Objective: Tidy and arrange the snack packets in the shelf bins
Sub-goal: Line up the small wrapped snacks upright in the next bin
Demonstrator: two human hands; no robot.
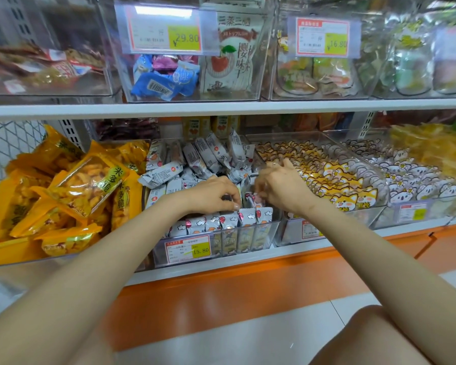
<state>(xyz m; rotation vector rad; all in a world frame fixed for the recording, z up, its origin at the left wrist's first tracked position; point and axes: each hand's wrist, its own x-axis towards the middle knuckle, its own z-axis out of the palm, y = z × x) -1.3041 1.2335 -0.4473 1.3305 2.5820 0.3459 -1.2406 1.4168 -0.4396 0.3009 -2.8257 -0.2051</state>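
A clear shelf bin (270,234) on the lower shelf holds small white snack packets (211,156) with red balloon prints. A front row of them (229,222) stands upright against the bin's wall; those at the back lie in a loose heap. My left hand (211,194) reaches into the bin's middle, fingers curled down round packets there. My right hand (277,185) is beside it, on the bin's right side, fingertips pinching a packet (250,197) with a red mark. What lies under both palms is hidden.
Yellow chip bags (71,185) are piled in the bin to the left. To the right stand bins of cat-print packets (334,180) and koala-print packets (416,177). An upper shelf (221,108) carries more clear bins. A price label (187,248) faces front. My knee (379,335) is low right.
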